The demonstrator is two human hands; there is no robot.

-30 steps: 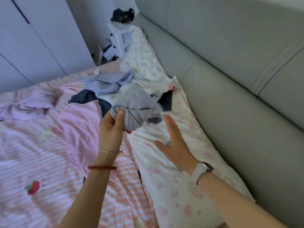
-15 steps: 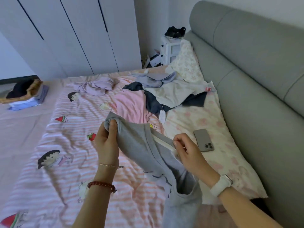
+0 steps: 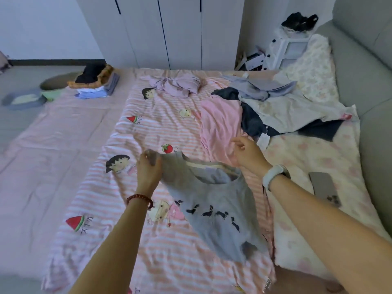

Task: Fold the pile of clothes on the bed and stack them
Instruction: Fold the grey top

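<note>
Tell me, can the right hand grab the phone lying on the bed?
Probably yes. The phone lies uncovered on the flowery sheet, just beside the right forearm, nothing on top of it. The right hand looks free, fingers loose, while the left hand grips the grey shirt.

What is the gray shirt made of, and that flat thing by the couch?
The gray shirt looks like soft knit cloth, likely cotton: matte, and it droops and wrinkles where the left hand grips it. The phone looks hard, maybe metal or glass: flat, stiff, smooth, with a dull sheen.

Two hands (image 3: pixel 148 172) (image 3: pixel 247 152), one grey shirt (image 3: pixel 214 204), one phone (image 3: pixel 324 187).
</note>
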